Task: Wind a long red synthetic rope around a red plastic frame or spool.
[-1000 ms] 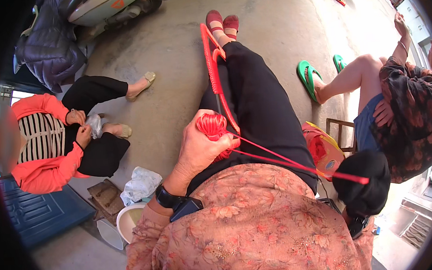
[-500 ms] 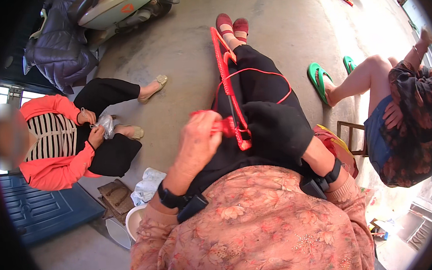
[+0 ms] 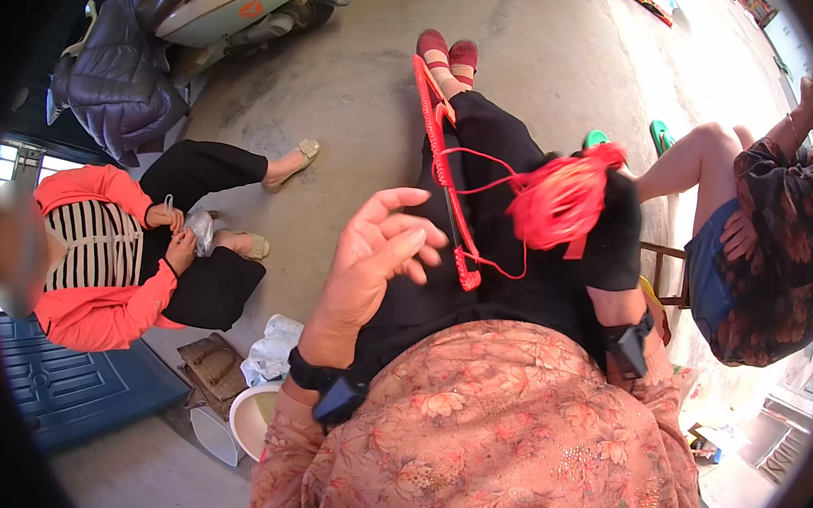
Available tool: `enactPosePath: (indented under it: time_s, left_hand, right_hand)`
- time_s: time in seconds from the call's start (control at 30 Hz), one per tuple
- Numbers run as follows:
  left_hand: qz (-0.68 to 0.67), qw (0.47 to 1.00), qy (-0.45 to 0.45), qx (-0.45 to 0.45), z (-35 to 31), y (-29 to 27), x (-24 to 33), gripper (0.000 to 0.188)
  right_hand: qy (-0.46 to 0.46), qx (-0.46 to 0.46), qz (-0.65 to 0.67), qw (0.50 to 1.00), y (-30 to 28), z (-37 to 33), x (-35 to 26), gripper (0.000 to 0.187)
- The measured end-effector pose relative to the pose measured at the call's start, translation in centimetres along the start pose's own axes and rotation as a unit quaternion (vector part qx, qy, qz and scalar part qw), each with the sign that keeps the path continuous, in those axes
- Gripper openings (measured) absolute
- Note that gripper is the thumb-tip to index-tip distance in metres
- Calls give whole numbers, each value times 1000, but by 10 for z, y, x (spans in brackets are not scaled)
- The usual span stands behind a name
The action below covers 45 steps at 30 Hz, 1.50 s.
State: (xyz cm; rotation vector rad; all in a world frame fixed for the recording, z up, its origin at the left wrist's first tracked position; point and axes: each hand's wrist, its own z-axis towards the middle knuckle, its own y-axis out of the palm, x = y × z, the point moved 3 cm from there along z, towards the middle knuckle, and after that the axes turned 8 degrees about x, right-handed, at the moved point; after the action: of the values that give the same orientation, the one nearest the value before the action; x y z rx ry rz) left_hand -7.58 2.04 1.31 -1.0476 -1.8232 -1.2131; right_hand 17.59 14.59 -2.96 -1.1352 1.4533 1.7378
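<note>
A long, narrow frame wound with red cord, shaped like a clothes hanger, lies lengthwise over my black-trousered legs. A thin dark bar shows along part of it. My right hand, in a black glove, grips a loose bundle of red cord right of the frame. A strand loops from this bundle to the frame's middle, another to its near end. My bare left hand is held just left of the frame, fingers apart and nothing in them.
A person in a coral jacket sits at left, handling a clear plastic bag. Another seated person is at right, near green slippers. A scooter stands at upper left. A white basin and brown bag are beside me.
The red cord bundle has gone from my left hand to my gloved right hand, which has swung outward to the right. My left hand has opened.
</note>
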Motion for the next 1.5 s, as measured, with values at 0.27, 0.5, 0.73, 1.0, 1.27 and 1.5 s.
enactPosePath:
  time_s: [0.27, 0.5, 0.73, 1.0, 1.27, 1.5]
  left_hand:
    - [-309, 934, -42, -177, 3, 49, -1, 68]
    - [-250, 967, -33, -44, -66, -28, 10, 48]
    - [-23, 988, -110, 111, -126, -73, -4, 43]
    - [81, 994, -73, -26, -146, -72, -3, 19]
    - [-174, 976, 128, -18, -35, -6, 23, 34]
    - [106, 992, -73, 16, -1, 8, -58, 34]
  right_hand:
    - [115, -144, 95, 978, 24, -54, -77, 41]
    - [29, -205, -346, 915, 58, -48, -28, 29]
    - [-87, -344, -542, 762, 82, -54, 9, 30]
    - [-72, -367, -592, 714, 81, -49, 12, 36]
    - [-68, -81, -566, 818, 38, -18, -30, 37]
    - [-140, -258, -681, 671, 68, -24, -9, 41]
